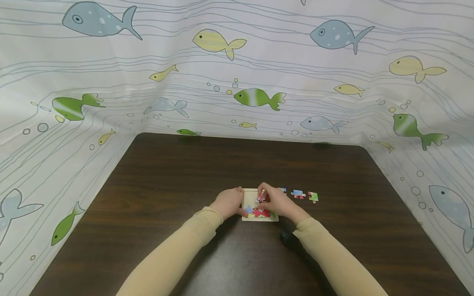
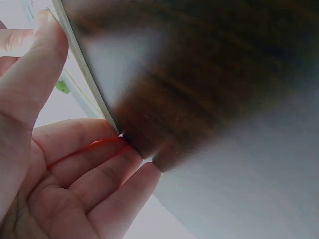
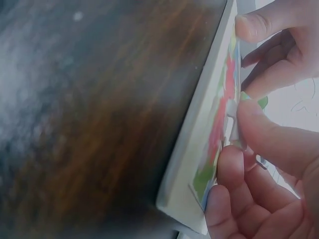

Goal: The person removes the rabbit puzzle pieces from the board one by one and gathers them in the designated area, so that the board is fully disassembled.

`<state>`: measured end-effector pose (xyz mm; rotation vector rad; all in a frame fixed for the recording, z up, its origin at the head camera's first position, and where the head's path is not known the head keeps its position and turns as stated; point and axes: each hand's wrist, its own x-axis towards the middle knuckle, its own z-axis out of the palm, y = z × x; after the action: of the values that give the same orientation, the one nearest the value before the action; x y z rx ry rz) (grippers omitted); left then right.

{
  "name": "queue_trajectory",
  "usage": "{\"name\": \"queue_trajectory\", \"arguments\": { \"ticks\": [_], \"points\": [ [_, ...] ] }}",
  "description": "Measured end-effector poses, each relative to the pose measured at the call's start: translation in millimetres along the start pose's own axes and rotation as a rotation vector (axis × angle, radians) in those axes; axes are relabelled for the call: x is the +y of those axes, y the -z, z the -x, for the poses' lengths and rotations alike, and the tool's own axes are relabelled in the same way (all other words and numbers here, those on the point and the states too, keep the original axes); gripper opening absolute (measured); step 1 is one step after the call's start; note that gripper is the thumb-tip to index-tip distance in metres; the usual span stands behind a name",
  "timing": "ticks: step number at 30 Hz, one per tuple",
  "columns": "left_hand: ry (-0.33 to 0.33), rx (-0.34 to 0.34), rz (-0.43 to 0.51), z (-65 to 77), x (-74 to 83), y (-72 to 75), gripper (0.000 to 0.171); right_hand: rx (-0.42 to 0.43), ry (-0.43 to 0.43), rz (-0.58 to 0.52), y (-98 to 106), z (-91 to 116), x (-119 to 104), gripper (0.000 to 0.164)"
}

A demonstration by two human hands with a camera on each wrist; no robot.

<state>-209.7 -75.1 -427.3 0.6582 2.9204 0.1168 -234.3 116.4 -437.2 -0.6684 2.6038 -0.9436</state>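
A small jigsaw puzzle tray (image 1: pixel 259 220) with a pale frame lies on the table, its lower part showing a pink and green picture. My left hand (image 1: pixel 228 202) holds the tray's left side, thumb near the lower corner and fingers along the edge. In the left wrist view the fingertips (image 2: pixel 149 169) reach down to the tabletop. Over the right part of the tray is my right hand (image 1: pixel 279 201), pinching a puzzle piece (image 3: pixel 234 124) between thumb and fingers. Part of that piece and the tray's right side are hidden by this hand.
To the right of the tray lie a blue and red loose piece (image 1: pixel 298 194) and a green and red one (image 1: pixel 313 197); another (image 1: pixel 283 190) shows partly behind my right hand. The dark wooden table (image 1: pixel 185 172) is surrounded by a fish-patterned curtain (image 1: pixel 207 82).
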Motion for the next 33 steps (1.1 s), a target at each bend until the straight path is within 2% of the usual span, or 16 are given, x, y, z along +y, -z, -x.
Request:
{"name": "queue_trajectory", "arguments": {
  "ticks": [12,24,33],
  "points": [
    [0.013,0.001,0.001,-1.3,-0.5,-0.9,0.079,-0.021,0.016,-0.034,-1.5,1.8,2.6,0.032],
    [0.004,-0.003,0.007,0.6,-0.3,0.2,0.084,0.03,-0.009,-0.052,-4.6,1.1,6.2,0.022],
    [0.017,-0.021,0.009,1.5,1.1,3.4,0.085,0.113,0.001,-0.053,0.7,2.5,6.0,0.022]
  ]
}}
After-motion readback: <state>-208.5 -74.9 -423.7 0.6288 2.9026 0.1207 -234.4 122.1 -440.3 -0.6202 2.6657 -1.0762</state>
